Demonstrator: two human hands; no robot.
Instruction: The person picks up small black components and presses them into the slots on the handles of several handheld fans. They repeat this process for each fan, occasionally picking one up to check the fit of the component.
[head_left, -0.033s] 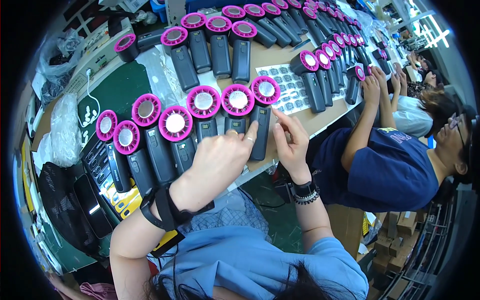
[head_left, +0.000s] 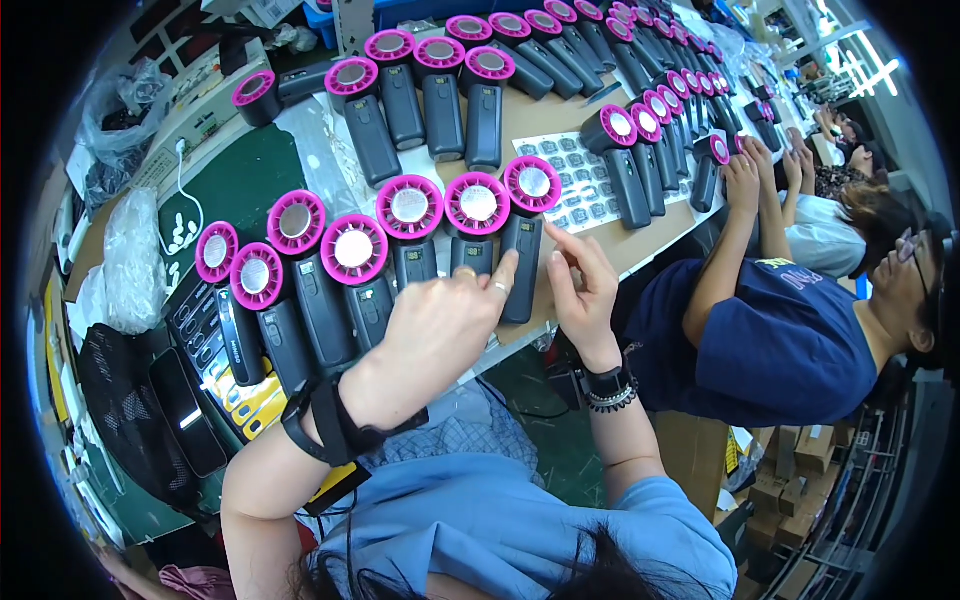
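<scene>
A row of dark grey handheld fans with magenta round heads lies before me. My left hand [head_left: 440, 325] reaches across to the row's right end. Its index finger is stretched out, the tip on the handle of the rightmost handheld fan [head_left: 524, 265], just below a small display; the other fingers are curled, partly hidden. Beside that handle my right hand [head_left: 585, 295] is raised, thumb and index finger apart, with nothing held. Just left lies another fan [head_left: 477, 204], its handle partly behind my left hand. A third fan [head_left: 409, 206] lies further left.
More fans [head_left: 443, 110] stand in rows at the back. A sheet of dark stickers [head_left: 572, 170] lies right of centre. At left are a phone [head_left: 187, 410], a black mesh bag [head_left: 125, 410] and clear plastic bags [head_left: 133, 260]. A co-worker [head_left: 770, 340] sits at right.
</scene>
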